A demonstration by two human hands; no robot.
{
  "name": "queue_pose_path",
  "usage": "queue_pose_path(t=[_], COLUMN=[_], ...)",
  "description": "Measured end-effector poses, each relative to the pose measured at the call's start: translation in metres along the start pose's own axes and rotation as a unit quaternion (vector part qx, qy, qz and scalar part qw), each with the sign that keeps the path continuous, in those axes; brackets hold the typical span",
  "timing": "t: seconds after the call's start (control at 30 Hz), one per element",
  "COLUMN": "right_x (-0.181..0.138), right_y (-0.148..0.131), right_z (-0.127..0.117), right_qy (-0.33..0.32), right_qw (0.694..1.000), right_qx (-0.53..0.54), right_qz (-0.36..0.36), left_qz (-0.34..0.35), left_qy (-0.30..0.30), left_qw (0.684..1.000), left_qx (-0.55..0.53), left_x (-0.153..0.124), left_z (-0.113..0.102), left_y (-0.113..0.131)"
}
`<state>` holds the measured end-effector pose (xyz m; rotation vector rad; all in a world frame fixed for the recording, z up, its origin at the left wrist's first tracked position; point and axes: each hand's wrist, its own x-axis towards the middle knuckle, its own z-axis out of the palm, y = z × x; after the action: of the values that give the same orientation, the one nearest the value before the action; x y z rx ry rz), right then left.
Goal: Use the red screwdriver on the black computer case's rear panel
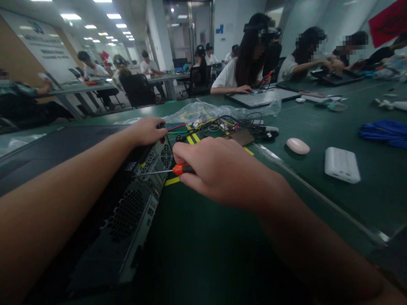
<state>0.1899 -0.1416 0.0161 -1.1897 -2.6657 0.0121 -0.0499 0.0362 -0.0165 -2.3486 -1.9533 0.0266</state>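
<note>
A black desktop computer case (90,184) lies on its side on the green table, its rear panel with vents and ports facing me. My left hand (147,130) rests over the case's far top corner, fingers curled round the edge. My right hand (217,170) is closed round the orange handle of a screwdriver (164,171). The thin metal shaft points left, with its tip against the rear panel near the small fan grille (166,156).
Loose coloured cables and a clear plastic bag (218,113) lie behind the case. A pink oval object (298,145), a white box (341,165) and blue cloth (389,133) sit to the right. Several people work at the far side of the table and at other desks.
</note>
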Motion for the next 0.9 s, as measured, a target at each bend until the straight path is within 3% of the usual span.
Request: queue_pose_path(t=[0.9], right_x=[0.0001], right_y=[-0.0042], right_z=[-0.0037], right_qy=[-0.022], right_qw=[1.000], right_qx=[0.006], right_qz=[0.018], left_qz=[0.003], left_qy=[-0.001], left_qw=[1.000], left_qx=[-0.005], left_x=[0.0017], left_z=[0.0017], left_y=[-0.0011])
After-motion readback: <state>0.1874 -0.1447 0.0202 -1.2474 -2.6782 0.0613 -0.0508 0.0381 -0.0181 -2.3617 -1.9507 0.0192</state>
